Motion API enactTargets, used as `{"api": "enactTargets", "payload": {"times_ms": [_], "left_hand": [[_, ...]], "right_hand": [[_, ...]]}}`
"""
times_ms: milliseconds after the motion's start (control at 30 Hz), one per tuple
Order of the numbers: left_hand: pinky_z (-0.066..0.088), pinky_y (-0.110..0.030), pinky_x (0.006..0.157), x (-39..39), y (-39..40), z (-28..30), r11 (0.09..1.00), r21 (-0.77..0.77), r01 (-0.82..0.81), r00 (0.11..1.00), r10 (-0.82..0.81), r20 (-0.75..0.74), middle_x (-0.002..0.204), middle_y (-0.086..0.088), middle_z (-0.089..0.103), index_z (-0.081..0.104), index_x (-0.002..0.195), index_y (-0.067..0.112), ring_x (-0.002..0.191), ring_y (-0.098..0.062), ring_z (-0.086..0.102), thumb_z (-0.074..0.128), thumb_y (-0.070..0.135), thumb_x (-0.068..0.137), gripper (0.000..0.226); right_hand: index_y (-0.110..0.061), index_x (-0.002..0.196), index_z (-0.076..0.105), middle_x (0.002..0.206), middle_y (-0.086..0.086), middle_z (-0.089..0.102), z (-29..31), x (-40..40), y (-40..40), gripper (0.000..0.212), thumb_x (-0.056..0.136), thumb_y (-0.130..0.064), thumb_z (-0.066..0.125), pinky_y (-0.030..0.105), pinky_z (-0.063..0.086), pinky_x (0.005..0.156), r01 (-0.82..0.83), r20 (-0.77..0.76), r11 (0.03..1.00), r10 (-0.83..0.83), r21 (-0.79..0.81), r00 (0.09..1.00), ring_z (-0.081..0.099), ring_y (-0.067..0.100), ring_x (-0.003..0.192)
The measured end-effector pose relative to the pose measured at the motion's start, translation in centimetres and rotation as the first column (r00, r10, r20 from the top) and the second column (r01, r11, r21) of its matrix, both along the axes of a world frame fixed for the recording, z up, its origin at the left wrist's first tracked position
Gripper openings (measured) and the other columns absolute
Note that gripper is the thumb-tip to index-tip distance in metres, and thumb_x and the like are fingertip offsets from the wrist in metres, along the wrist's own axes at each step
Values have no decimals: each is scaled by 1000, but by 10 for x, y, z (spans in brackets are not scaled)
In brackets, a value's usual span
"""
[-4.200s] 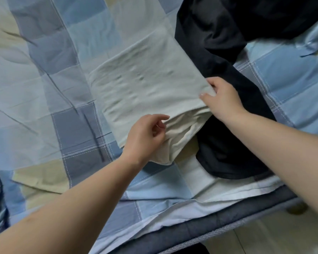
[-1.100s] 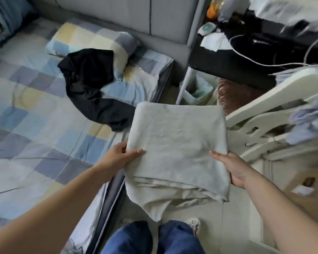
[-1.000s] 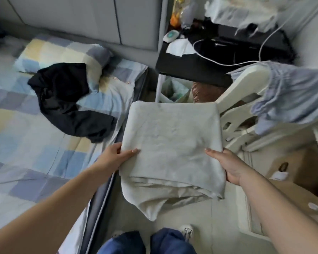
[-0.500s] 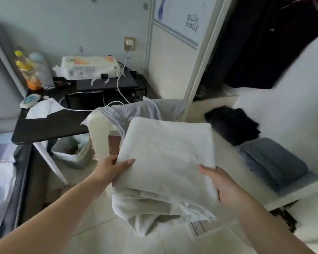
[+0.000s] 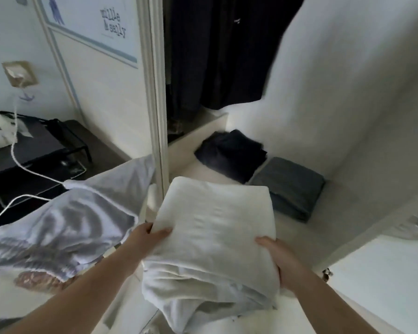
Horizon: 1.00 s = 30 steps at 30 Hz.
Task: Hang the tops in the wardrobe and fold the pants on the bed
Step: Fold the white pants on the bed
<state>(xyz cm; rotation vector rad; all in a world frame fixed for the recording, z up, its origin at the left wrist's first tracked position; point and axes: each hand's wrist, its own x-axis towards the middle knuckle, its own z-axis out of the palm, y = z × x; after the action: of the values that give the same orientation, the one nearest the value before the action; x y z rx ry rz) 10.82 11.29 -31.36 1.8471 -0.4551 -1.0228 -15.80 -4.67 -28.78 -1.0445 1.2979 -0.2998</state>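
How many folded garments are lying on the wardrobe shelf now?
2: a black folded garment further back, and a grey folded garment beside it on the right. The held pale pants may hide more.

A pale wall [image 5: 7,32] on the left carries a beige wall socket [image 5: 19,74] with a white cable [image 5: 22,165] running down over a black surface [image 5: 34,150]. A framed white poster with blue lettering [image 5: 99,22] hangs beside a cream vertical post [image 5: 155,92]. Light falls brightly on a white panel [image 5: 348,80] at right.
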Motion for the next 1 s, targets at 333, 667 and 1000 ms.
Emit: {"api": "enactTargets", "payload": {"times_ms": [333, 667, 1000], "left_hand": [[55, -42, 79, 43, -147, -18, 959, 28, 281, 952, -275, -137, 95, -18, 72, 69, 97, 1, 91, -35, 68, 77, 35, 65, 48], [54, -48, 88, 41, -255, -49, 861, 85, 502, 858, -483, -173, 89, -9, 75, 72, 93, 9, 87, -28, 71, 70, 47, 42, 64], [51, -47, 92, 27, -374, -48, 860, 101, 500, 857, -474, -202, 103, -18, 70, 65, 112, 2, 95, -34, 66, 68, 23, 75, 43]], "right_hand": [[-1, 104, 66, 97, 28, 68, -23, 18, -44, 22, 88, -9, 53, 39, 52, 71, 359, 12, 933, -360, 31, 933, 66, 41, 86], [3, 101, 63, 67, 15, 62, -46, 9, -87, 55, 51, -16, 50, 24, 46, 50, 492, 2, 870, -493, 33, 870, 61, 26, 58], [-4, 98, 63, 84, 22, 62, -60, 9, -200, 49, 53, -20, 54, 39, 47, 71, 613, -58, 790, -612, -3, 789, 61, 34, 79]]}}
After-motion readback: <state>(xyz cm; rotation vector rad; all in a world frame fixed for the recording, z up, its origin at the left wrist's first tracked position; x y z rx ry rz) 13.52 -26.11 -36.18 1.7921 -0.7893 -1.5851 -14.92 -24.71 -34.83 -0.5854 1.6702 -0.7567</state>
